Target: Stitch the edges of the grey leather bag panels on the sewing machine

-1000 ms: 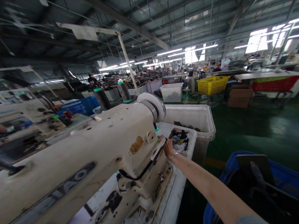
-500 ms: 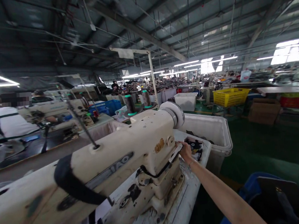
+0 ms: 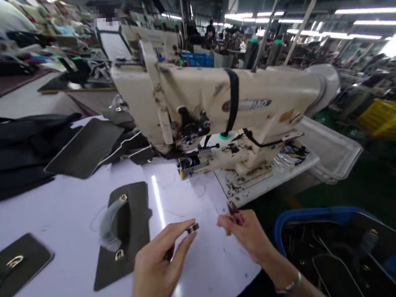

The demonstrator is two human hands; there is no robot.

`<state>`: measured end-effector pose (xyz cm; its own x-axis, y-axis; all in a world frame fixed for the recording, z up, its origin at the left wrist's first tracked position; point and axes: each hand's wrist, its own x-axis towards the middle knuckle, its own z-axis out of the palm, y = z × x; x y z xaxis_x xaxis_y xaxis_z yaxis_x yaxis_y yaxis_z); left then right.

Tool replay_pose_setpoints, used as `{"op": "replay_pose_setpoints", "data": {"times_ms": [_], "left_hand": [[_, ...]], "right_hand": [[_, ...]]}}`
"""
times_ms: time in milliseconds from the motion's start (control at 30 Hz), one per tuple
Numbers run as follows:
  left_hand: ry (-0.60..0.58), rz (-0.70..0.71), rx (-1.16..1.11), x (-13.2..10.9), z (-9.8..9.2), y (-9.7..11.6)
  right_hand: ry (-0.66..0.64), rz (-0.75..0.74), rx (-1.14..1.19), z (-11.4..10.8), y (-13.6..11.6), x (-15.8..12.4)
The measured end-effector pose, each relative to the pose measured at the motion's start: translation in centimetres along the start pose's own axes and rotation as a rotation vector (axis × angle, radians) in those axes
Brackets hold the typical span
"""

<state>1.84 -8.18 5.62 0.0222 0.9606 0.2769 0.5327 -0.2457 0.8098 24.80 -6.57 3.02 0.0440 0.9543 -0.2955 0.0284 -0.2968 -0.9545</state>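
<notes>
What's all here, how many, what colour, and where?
nearest sewing machine: one, cream, centre
thread cones: two, dark, behind machine
tabletop: one, white, foreground
ringed panels: two, grey, left foreground
cloth: one pile, black, far left
bin: one, pale, centre right
tub: one, blue, lower right
crate: one, yellow, right edge
small round part: one, dark, lower centre
small tool: one, pink, lower centre
background clutter: too blurred to count
left hand: one, bare, pinching round part
right hand: one, braceleted, gripping tool

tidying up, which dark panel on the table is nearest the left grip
The panel whose whole wrapped handle shows; the lower-left panel and back panels lie farther.
</notes>
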Motion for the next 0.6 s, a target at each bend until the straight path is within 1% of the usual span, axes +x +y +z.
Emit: {"op": "replay_pose_setpoints", "data": {"times_ms": [33, 67, 100, 133, 200, 233, 267, 300, 333, 367, 400, 433, 467, 500, 533, 567, 600], "left_hand": [[-0.031, 0.122, 0.057, -0.6, 0.5, -0.7], [-0.043, 0.232, 0.11, -1.2, 0.8, -1.3], [-0.035, 0.309, 0.156, -1.8, 1.0, -2.0], [-0.025, 0.357, 0.198, -2.4, 1.0, -2.6], [-0.016, 0.399, 0.25, -3.4, 0.5, -3.7], [-0.015, 0.392, 0.251, -3.8, 0.2, -4.1], [-0.011, 0.351, 0.238, -4.0, -0.3, -4.4], [-0.011, 0.269, 0.21, -4.1, -0.7, -4.5], [-0.031, 0.145, 0.164, -4.1, -1.1, -4.6], [-0.075, -0.014, 0.085, -4.0, -1.4, -4.5], [-0.132, -0.196, -0.039, -3.8, -1.7, -4.5], [-0.185, -0.386, -0.213, -3.5, -1.9, -4.5], [-0.209, -0.565, -0.438, -3.2, -1.9, -4.5], [-0.181, -0.719, -0.692, -2.9, -1.8, -4.6], [-0.085, -0.847, -0.94, -2.6, -1.6, -4.7], [0.055, -0.943, -1.151, -2.4, -1.3, -4.9], [0.198, -1.016, -1.303, -2.2, -0.9, -4.9]], "right_hand": [[-0.081, 0.052, 0.036, 2.3, 0.2, -1.1], [-0.134, 0.1, 0.083, 4.2, 0.3, -1.9], [-0.165, 0.139, 0.148, 5.6, 0.3, -2.4], [-0.19, 0.177, 0.217, 6.7, 0.3, -2.8], [-0.207, 0.234, 0.356, 7.8, 0.3, -3.0], [-0.203, 0.254, 0.408, 8.1, 0.4, -3.1], [-0.189, 0.264, 0.441, 8.3, 0.5, -3.1], [-0.167, 0.259, 0.46, 8.4, 0.6, -3.2], [-0.141, 0.239, 0.471, 8.5, 0.8, -3.3], [-0.115, 0.206, 0.477, 8.6, 0.9, -3.4], [-0.092, 0.171, 0.483, 8.7, 1.1, -3.5], [-0.075, 0.138, 0.492, 8.8, 1.2, -3.6], [-0.062, 0.115, 0.497, 9.0, 1.3, -3.7], [-0.049, 0.104, 0.495, 9.1, 1.4, -3.8], [-0.032, 0.099, 0.476, 9.3, 1.5, -4.0], [-0.012, 0.097, 0.437, 9.5, 1.6, -4.1], [0.006, 0.093, 0.379, 9.7, 1.8, -4.3]]}}
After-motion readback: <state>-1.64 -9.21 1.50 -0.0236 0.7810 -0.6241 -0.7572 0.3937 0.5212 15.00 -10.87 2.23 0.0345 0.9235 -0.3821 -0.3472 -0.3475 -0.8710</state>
